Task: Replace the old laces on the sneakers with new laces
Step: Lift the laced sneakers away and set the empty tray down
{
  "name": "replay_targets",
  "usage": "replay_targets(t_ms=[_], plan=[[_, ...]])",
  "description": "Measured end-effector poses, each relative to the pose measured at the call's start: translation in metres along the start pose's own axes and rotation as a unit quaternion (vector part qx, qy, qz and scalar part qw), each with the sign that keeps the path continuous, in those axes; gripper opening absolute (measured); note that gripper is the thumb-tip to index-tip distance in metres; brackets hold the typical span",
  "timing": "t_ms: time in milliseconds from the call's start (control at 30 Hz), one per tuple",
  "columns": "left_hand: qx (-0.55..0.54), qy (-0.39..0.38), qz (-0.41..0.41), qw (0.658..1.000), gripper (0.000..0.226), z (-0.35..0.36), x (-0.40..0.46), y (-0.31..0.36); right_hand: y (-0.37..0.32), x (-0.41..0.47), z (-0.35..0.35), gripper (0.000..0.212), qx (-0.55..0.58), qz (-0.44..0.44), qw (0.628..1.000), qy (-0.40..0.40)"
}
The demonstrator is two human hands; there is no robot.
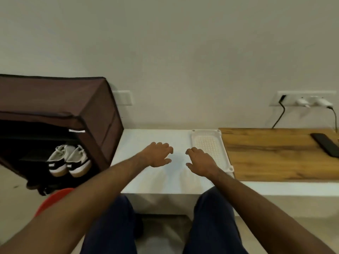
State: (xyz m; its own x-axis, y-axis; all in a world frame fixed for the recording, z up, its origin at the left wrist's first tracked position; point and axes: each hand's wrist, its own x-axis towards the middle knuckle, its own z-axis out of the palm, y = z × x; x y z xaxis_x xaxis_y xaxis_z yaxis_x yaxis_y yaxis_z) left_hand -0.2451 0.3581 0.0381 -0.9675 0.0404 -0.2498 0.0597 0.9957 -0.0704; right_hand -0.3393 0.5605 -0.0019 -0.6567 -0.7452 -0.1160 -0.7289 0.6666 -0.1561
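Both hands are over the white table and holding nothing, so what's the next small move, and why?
Probably reach the left hand to the sneakers on the shelf of the open brown shoe rack at the left and bring them to the white table. Both it and the right hand are empty, and no laces can be reached yet.

A pair of white low-top sneakers [68, 160] with black heel panels, white lettering and tan gum soles stands side by side, touching, heels toward the camera, on a dark shelf inside the open brown fabric shoe cabinet [60, 99], laces still threaded
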Motion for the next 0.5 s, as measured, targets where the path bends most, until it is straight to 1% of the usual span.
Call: replay_targets(t_ms=[100,200,300,367,400,433,500], plan=[[-0.125,-0.023,-0.027,0.992,0.046,0.023,0.037,0.031,0.042,-0.007,0.014,0.048,0.012,0.046,0.999,-0.013],[-0.269,-0.062,-0.071,0.958,0.047,0.048,0.074,0.056,0.081,-0.010,0.034,0.056,0.000,0.070,0.996,-0.059],[-0.365,-0.077,-0.102,0.922,0.052,0.065,0.100,0.081,0.107,-0.016,0.057,0.054,-0.049,0.045,0.992,-0.110],[-0.433,-0.073,-0.137,0.888,0.058,0.075,0.114,0.094,0.117,-0.016,0.071,0.046,-0.057,0.029,0.993,-0.101],[-0.468,-0.065,-0.158,0.867,0.060,0.078,0.119,0.097,0.118,-0.016,0.075,0.043,-0.060,0.023,0.994,-0.083],[-0.505,-0.055,-0.180,0.842,0.060,0.082,0.125,0.099,0.119,-0.015,0.077,0.040,-0.063,0.021,0.996,-0.065],[-0.580,-0.038,-0.227,0.781,0.058,0.088,0.136,0.098,0.121,-0.011,0.079,0.036,-0.073,0.019,0.996,-0.037]])
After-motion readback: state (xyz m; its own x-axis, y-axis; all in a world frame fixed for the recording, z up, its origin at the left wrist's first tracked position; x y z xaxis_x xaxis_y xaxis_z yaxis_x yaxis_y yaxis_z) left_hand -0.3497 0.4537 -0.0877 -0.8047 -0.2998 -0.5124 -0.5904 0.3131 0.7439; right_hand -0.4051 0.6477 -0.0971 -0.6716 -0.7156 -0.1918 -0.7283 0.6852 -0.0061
